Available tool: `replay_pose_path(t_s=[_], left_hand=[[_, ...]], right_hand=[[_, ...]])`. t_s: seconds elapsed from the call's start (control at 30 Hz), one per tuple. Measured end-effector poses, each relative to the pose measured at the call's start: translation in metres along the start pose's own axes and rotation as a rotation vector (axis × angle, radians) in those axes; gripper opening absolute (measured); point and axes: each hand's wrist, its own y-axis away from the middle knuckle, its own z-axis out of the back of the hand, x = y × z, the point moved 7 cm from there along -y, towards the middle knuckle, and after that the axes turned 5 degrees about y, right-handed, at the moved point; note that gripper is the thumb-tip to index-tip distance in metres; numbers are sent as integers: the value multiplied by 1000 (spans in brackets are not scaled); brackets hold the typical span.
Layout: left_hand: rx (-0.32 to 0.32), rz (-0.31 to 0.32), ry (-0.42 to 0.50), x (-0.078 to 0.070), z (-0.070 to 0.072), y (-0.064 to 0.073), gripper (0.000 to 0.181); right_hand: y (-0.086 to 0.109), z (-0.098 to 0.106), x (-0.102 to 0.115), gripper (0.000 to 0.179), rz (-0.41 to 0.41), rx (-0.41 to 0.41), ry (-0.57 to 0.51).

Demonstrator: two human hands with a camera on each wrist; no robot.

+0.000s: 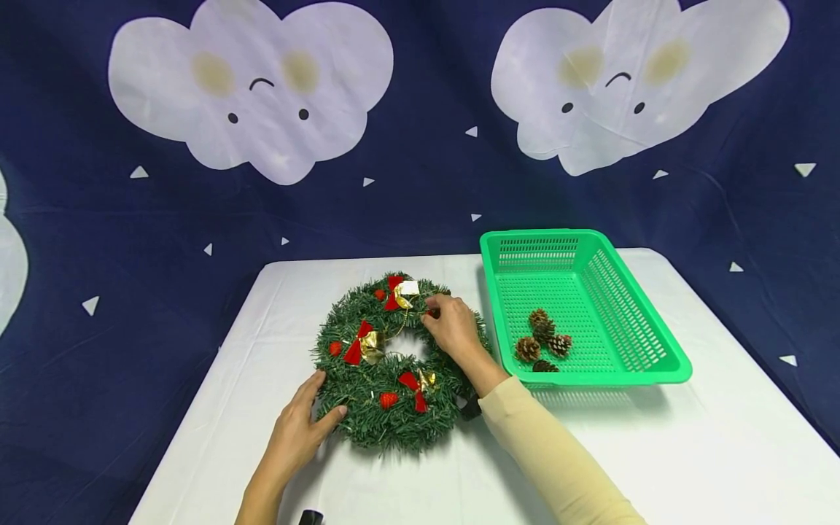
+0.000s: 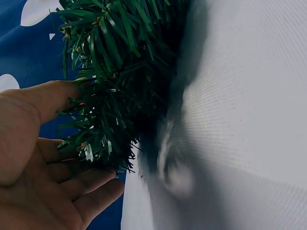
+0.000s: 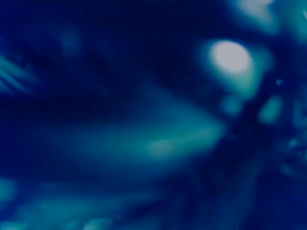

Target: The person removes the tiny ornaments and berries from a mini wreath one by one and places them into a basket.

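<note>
A green tinsel wreath lies on the white table, trimmed with red-and-gold bows and red strawberry-like ornaments. My left hand holds the wreath's lower left edge. In the left wrist view, that hand's thumb lies against the tinsel, with the fingers on the other side. My right hand reaches over the wreath's right side, fingertips pinching a small red ornament beside the central hole. The fingers mostly cover this ornament. The right wrist view is dark and blurred.
To the right stands a green plastic basket with several pine cones inside. A white tag shows near the top bow. Behind the table hangs a dark blue cloud-patterned cloth. A small black object sits at the front edge.
</note>
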Motion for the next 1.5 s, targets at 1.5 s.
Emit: replay_pose_path(t_s=[1.5], left_hand=[[-5, -2, -7, -2, 1, -1, 75]], right_hand=[[-1, -11, -10, 22, 3, -27, 91]])
